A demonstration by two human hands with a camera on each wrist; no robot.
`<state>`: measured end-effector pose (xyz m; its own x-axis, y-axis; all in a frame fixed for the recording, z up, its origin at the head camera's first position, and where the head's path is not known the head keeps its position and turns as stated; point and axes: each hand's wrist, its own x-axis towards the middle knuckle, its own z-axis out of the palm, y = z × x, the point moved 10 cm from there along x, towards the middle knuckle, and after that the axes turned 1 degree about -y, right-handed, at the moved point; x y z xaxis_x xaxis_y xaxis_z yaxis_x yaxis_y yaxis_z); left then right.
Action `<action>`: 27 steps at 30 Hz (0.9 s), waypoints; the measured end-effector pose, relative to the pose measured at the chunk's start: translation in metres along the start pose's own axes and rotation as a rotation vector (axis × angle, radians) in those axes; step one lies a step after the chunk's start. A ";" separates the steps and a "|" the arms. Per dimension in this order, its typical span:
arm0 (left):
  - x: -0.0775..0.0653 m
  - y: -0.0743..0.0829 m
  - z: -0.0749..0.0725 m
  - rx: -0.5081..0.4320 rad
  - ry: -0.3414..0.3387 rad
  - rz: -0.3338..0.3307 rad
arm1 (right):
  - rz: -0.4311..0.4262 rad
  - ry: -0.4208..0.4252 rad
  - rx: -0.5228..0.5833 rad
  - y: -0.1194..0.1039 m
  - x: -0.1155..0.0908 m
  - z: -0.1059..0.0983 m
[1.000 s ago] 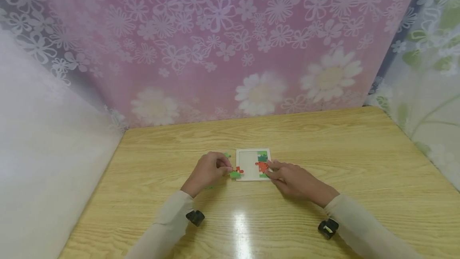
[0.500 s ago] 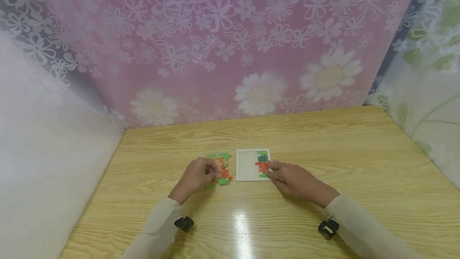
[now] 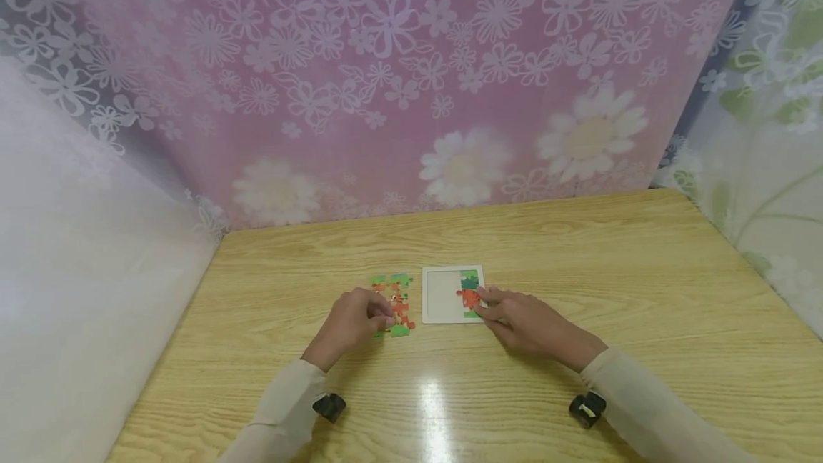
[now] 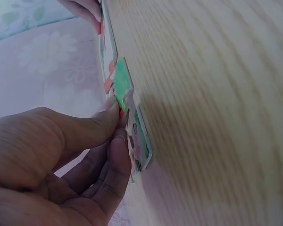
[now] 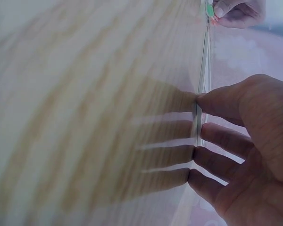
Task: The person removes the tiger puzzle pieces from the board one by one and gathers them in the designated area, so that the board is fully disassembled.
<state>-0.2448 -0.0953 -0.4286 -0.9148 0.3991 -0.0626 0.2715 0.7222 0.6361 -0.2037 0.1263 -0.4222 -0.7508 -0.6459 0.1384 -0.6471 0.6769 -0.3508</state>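
My left hand [image 3: 347, 324] pinches a green-and-red jigsaw piece [image 4: 123, 80] between thumb and fingertips, low over the table. The same piece [image 3: 400, 330] shows at the near edge of a cluster of jigsaw pieces [image 3: 400, 279], partly covered by the hand. To its right lies a white puzzle tray [image 3: 444, 295], with several pieces along its right side, among them a red one [image 3: 470, 298]. My right hand [image 3: 527, 320] rests at the tray's right edge, thumb and index finger overlapping the red piece. In the right wrist view its fingers [image 5: 221, 139] are spread, tips down by the edge.
Both things lie on a wood-grain table [image 3: 546, 249]. Flowered pink cloth [image 3: 360, 91] hangs behind it, with pale cloth [image 3: 77, 270] at the left side and flowered cloth [image 3: 771, 163] at the right. Each wrist wears a black camera [image 3: 329, 406].
My left hand has moved left with the pinched piece, from the tray's left edge back to the loose cluster, and lowered it there. The right hand and the tray have stayed put.
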 end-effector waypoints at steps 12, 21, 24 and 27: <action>-0.001 0.003 0.000 0.041 0.024 -0.014 | -0.003 0.013 0.000 0.000 0.000 0.000; 0.000 0.004 0.002 0.072 0.036 -0.011 | 0.016 0.002 0.012 0.000 0.000 -0.002; 0.000 0.004 0.002 0.069 0.039 -0.003 | 0.026 -0.006 0.015 0.000 0.000 -0.001; 0.000 0.006 0.002 0.062 0.042 0.010 | 0.019 -0.002 0.014 0.001 0.000 -0.001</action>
<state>-0.2423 -0.0901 -0.4259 -0.9232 0.3835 -0.0238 0.2976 0.7527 0.5873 -0.2043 0.1272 -0.4215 -0.7624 -0.6340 0.1296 -0.6309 0.6838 -0.3665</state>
